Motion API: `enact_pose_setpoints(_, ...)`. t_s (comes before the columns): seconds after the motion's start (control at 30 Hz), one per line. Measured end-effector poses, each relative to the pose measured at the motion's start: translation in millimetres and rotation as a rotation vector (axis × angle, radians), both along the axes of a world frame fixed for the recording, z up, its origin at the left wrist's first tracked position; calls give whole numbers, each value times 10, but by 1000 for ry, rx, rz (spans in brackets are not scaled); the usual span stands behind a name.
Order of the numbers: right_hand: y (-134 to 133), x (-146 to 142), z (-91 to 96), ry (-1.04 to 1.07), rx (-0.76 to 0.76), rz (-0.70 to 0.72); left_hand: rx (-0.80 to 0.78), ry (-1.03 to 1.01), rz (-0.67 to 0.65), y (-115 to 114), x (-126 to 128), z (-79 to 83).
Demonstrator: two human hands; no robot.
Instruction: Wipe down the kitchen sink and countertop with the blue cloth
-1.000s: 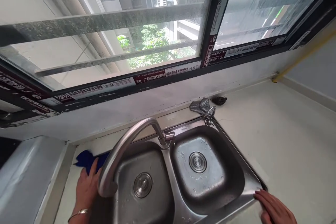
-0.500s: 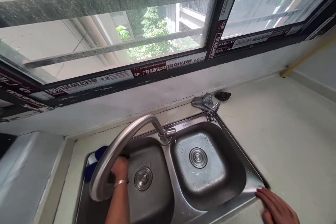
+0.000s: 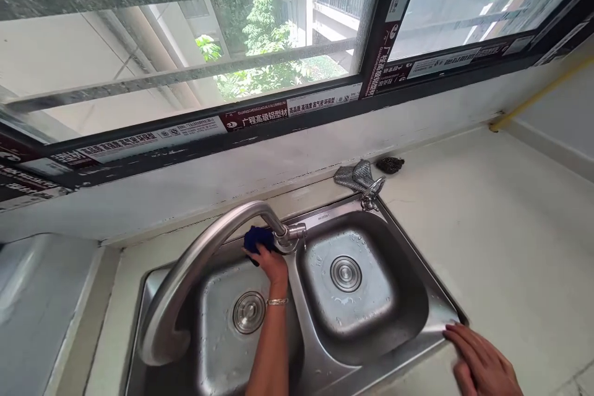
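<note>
My left hand [image 3: 273,263], with a bracelet at the wrist, is closed on a dark blue cloth [image 3: 258,241]. It presses the cloth on the back rim of the left sink basin [image 3: 223,346], just left of the base of the curved metal faucet [image 3: 204,247]. Some of its fingers are hidden by the cloth. Lying flat at the front right corner of the steel sink, my right hand [image 3: 485,362] has its fingers stretched out. Its fingertips touch the sink's rim, and nothing is in it.
Water drops dot the right basin [image 3: 366,309]. Behind it, a small tap fitting [image 3: 370,198], a grey mesh cloth [image 3: 350,178] and a dark scouring pad [image 3: 390,164] sit by the wall. A window frame [image 3: 260,120] runs above, and a yellow pipe [image 3: 524,105] stands far right.
My left hand has moved the blue cloth from the left side of the left basin, across to its back rim beside the faucet. My right hand stays at the sink's corner.
</note>
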State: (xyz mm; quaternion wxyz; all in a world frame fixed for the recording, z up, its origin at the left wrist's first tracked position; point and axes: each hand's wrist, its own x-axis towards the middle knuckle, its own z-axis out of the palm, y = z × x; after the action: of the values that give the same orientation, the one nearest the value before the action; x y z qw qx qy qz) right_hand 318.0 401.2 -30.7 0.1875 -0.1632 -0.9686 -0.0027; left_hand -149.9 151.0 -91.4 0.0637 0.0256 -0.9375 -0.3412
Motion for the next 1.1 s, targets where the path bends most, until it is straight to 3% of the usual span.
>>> enact_pose_setpoints(0.1, 13, -6, -32, 15, 5, 11, 67, -5, -51, 5, 128, 22)
enact_pose_setpoints(0.33, -51, -111, -2, 49, -26, -59, 173, -56, -318, -220, 442, 48)
enact_pose_setpoints(0.63, -88, -191, 31, 44, -106, -104, 169, -65, -625, -504, 1184, 355)
enact_pose_setpoints(0.9, -132, -224, 138, 40, -116, -92, -59, -226, -887, -1015, 1917, 413)
enact_pose_setpoints(1.1, -118, -228, 125, 71, -146, -79, -356, -425, -960, -1237, 2193, 890)
